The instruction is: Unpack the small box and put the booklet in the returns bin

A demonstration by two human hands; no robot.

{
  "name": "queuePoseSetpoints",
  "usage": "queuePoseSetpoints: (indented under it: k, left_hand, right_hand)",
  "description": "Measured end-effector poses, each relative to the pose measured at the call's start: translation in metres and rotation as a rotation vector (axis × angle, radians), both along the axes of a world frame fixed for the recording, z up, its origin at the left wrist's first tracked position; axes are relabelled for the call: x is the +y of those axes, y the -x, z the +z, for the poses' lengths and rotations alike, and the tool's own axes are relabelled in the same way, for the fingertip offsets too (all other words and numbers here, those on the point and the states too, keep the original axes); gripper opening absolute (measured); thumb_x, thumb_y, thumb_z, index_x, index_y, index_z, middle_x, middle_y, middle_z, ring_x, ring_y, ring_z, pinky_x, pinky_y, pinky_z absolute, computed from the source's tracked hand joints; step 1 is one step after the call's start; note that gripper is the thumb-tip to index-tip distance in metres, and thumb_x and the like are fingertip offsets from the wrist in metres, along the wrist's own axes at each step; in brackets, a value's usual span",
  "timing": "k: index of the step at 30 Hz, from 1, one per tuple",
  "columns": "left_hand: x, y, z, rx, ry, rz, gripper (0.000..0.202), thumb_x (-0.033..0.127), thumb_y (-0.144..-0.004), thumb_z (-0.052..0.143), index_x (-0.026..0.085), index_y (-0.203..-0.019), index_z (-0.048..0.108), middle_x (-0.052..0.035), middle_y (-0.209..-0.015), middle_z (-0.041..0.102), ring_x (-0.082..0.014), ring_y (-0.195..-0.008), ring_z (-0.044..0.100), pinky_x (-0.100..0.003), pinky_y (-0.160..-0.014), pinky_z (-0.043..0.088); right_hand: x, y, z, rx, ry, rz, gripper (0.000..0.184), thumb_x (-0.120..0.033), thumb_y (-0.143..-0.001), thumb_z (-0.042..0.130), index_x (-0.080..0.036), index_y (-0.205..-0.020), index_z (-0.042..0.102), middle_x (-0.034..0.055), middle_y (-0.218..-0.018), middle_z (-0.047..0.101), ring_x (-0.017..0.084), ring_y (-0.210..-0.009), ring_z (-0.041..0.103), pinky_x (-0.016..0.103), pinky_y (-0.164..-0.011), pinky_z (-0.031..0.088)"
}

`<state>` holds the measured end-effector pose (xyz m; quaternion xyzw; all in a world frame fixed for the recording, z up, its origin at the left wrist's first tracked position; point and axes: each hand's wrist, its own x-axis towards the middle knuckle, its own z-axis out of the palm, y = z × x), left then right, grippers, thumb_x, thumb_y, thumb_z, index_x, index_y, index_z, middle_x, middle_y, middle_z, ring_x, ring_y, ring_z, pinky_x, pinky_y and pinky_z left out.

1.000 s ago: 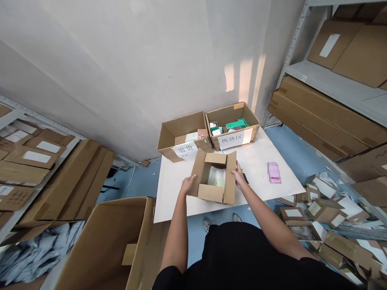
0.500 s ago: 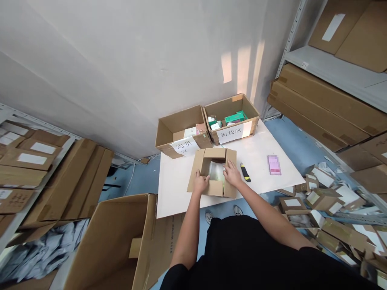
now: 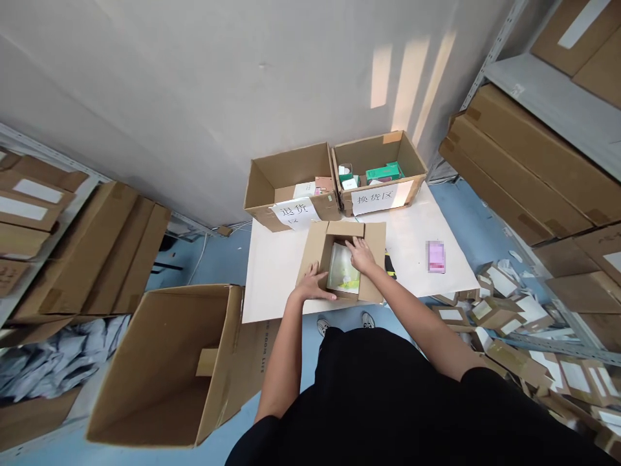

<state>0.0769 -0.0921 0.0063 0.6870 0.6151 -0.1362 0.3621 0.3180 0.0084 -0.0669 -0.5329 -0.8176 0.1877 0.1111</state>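
A small open cardboard box (image 3: 315, 249) sits on the white table (image 3: 272, 278), its flaps spread out. A clear-wrapped pale item (image 3: 342, 275) lies inside it. My left hand (image 3: 310, 285) rests flat on the box's near left flap, fingers spread. My right hand (image 3: 359, 254) reaches into the box from the right, fingers stretched over the wrapped item and touching its far end.
Two labelled open cartons (image 3: 286, 184) (image 3: 383, 169) stand at the table's back edge, holding small packages. A pink item (image 3: 435, 255) lies to the right. A large empty carton (image 3: 165, 362) stands on the floor at left. Shelves of flat cartons flank both sides; small boxes litter the floor at right.
The box's near flap has been pushed down flat. My left hand moved to the near left flap and my right hand went deeper into the box. The camera tilted.
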Motion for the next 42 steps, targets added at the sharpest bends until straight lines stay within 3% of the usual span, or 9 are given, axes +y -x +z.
queuePoseSetpoints:
  k: [3,5,11,15,19,25,35,39,42]
  left_hand:
    - [-0.009,-0.007,-0.015,0.125,-0.065,-0.004,0.132,0.077,-0.044,0.091,0.025,-0.157,0.049,-0.0105,-0.176,-0.017,-0.0447,-0.160,-0.015,-0.060,-0.130,0.012]
    - [-0.018,-0.011,-0.026,0.147,-0.155,0.022,0.124,0.073,-0.045,0.094,0.025,-0.153,0.055,-0.0106,-0.177,-0.016,-0.0430,-0.161,-0.012,-0.059,-0.130,0.015]
    - [-0.040,-0.024,-0.044,0.104,-0.419,0.092,0.086,0.054,-0.059,0.097,0.025,-0.135,0.069,-0.0097,-0.179,-0.002,-0.0430,-0.163,0.001,-0.060,-0.129,0.016]
    - [-0.048,-0.027,-0.049,0.010,-0.501,0.120,0.073,0.041,-0.061,0.097,0.025,-0.128,0.073,-0.0097,-0.179,0.007,-0.0443,-0.162,0.006,-0.065,-0.129,0.013]
    - [-0.051,-0.012,-0.053,-0.054,-0.542,0.148,0.069,0.042,-0.062,0.097,0.025,-0.126,0.074,-0.0086,-0.178,0.010,-0.0435,-0.162,0.008,-0.064,-0.130,0.009]
    - [-0.056,0.042,-0.056,-0.047,-0.589,0.244,0.083,0.057,-0.060,0.096,0.026,-0.133,0.070,-0.0096,-0.178,0.013,-0.0452,-0.162,0.008,-0.065,-0.130,0.011]
    - [-0.100,0.188,-0.049,0.055,-0.506,0.449,0.110,0.069,-0.049,0.095,0.032,-0.147,0.062,-0.0110,-0.178,0.011,-0.0470,-0.162,0.001,-0.068,-0.128,0.010]
    - [-0.095,0.228,-0.054,0.000,-0.509,0.544,0.095,0.072,-0.072,0.080,0.033,-0.154,0.054,-0.0078,-0.178,0.013,-0.0419,-0.163,0.006,-0.063,-0.129,0.012]
    - [-0.075,0.236,-0.061,0.000,-0.560,0.629,0.082,0.055,-0.091,0.065,0.029,-0.164,0.038,-0.0088,-0.177,0.020,-0.0350,-0.163,0.014,-0.054,-0.130,0.019]
  right_hand:
    - [0.025,-0.006,0.008,0.018,-0.078,-0.062,0.087,-0.008,-0.082,0.058,-0.019,-0.165,0.035,0.0111,-0.178,0.010,0.033,-0.163,0.010,0.051,-0.127,0.023]
    - [0.041,-0.010,0.010,-0.014,-0.053,-0.097,0.089,-0.009,-0.082,0.059,-0.021,-0.166,0.032,0.0089,-0.179,0.005,0.035,-0.163,0.004,0.053,-0.127,0.021]
    - [0.070,-0.014,-0.007,-0.027,0.077,-0.226,0.078,-0.016,-0.074,0.070,-0.020,-0.150,0.052,0.0143,-0.170,0.030,0.041,-0.154,0.023,0.058,-0.122,0.025]
    - [0.073,-0.014,-0.024,0.240,-0.050,-0.388,0.061,-0.011,-0.071,0.056,-0.016,-0.132,0.060,0.0161,-0.153,0.052,0.034,-0.142,0.043,0.051,-0.119,0.031]
    - [0.083,0.001,-0.033,0.542,-0.097,-0.453,0.051,-0.013,-0.066,0.044,-0.016,-0.114,0.063,0.0176,-0.147,0.057,0.027,-0.143,0.047,0.044,-0.119,0.035]
    - [0.110,0.076,-0.026,0.763,0.016,-0.370,0.033,-0.019,-0.069,0.041,-0.022,-0.097,0.057,0.0220,-0.151,0.057,0.025,-0.142,0.053,0.042,-0.114,0.038]
    - [0.101,0.286,-0.036,0.685,0.181,-0.100,0.027,-0.018,-0.065,0.040,-0.026,-0.090,0.047,0.0216,-0.155,0.055,0.024,-0.144,0.053,0.038,-0.106,0.045]
    - [0.096,0.323,-0.036,0.548,0.065,-0.075,0.032,-0.014,-0.070,0.039,-0.023,-0.097,0.054,0.0228,-0.151,0.058,0.025,-0.144,0.052,0.044,-0.108,0.045]
    - [0.088,0.323,-0.031,0.366,-0.051,-0.071,0.039,-0.013,-0.076,0.042,-0.019,-0.110,0.062,0.0208,-0.155,0.054,0.027,-0.149,0.046,0.052,-0.118,0.035]
